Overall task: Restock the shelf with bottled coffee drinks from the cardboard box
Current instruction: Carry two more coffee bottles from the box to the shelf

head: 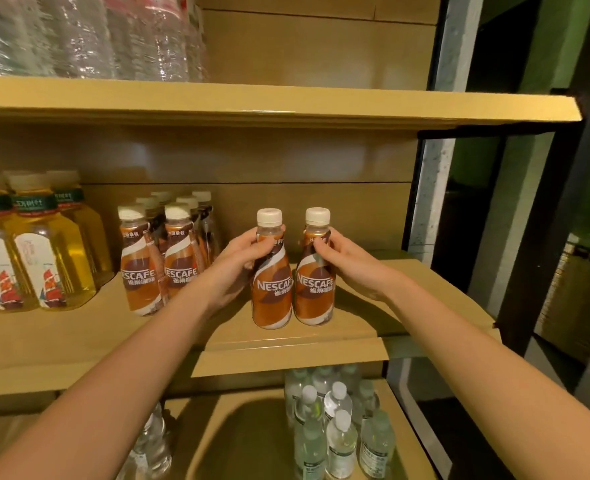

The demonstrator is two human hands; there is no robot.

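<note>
Head view, into tan shelving with a matte, cardboard-like face. On the middle shelf (pixel 286 344), near the front lip: two coffee drinks side by side, upright, touching or very nearly so. Round the shoulder of the left bottle (pixel 272 296), the left hand (pixel 248 259), fingers curled just below the cap. Same hold on the right bottle (pixel 314 292) by the right hand (pixel 343 259), fingertips over the upper label. Both of smooth plastic, waisted in shape, with cream screw caps and a glossy brown-and-orange wrap with a white swirl. Bases on the board or just above it: cannot tell.

To the left, a cluster of matching bottles (pixel 155 265), rear rows largely hidden behind the front pair. Further left, squarish yellow-liquid bottles (pixel 44 261) with a red ship on the label, cut off at the frame edge. On the top shelf, clear ribbed water bottles (pixel 79 36), blurred, tops out of frame. On the bottom shelf, small clear bottles (pixel 338 441) with white caps, labels too small to read.
</note>
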